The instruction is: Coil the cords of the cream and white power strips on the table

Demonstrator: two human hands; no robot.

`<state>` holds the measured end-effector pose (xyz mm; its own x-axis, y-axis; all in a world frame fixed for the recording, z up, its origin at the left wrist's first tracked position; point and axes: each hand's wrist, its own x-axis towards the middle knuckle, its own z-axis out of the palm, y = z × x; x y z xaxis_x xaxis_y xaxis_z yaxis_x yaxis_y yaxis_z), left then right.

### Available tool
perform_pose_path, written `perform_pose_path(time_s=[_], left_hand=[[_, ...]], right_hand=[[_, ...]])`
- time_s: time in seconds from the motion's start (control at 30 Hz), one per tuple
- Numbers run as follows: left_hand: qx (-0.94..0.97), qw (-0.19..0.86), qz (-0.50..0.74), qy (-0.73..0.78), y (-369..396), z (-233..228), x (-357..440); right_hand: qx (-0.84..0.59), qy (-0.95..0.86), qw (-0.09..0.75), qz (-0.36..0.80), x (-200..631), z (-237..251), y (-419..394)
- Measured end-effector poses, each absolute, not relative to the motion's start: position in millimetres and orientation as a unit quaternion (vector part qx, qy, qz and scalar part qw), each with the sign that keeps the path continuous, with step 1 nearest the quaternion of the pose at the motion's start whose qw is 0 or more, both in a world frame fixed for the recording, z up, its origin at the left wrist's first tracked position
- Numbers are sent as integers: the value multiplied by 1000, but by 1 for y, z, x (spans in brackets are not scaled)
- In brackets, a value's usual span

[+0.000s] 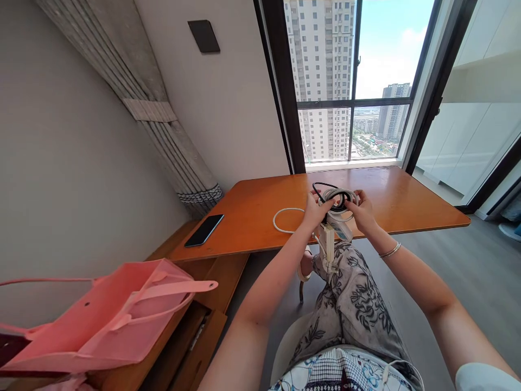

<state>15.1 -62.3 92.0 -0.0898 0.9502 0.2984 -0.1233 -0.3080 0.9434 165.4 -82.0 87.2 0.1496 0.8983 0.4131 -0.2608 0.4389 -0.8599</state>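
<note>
Black and white coiled cables [337, 194] are bunched together just above the table's front edge. My left hand [316, 209] grips the coil from its left side, thumb pressed on the cables. On the opposite side my right hand [362, 210] pinches the same bundle between thumb and fingers. Below the coil hang pale, blocky plug pieces [326, 241], possibly adapters; their exact kind is not clear. One white cable loop [275, 221] strays from the bundle onto the tabletop, to the left of my left hand.
The brown wooden table [252, 202] spans the front, with a black phone [204, 231] near its left edge. A pink bag [109, 315] stands open at lower left on a wooden surface, beside an open drawer [199, 353]. Behind the table is a window [353, 102].
</note>
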Motion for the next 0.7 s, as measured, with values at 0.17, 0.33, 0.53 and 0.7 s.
perform_pose_path(time_s=[0.17,0.33,0.53,0.7], left_hand=[[555,495,574,342,-64,98,10],[523,491,609,340,-59,93,7],[521,439,655,327,-57,87,11],[502,403,683,345,-57,79,17]], right_hand=[[-295,-595,609,434,180,98,-75],[-291,-677,552,389,189,103,-70],[-374,-713,587,83,188,95,-73],[-432,-720,534,-94,184,95,-76]])
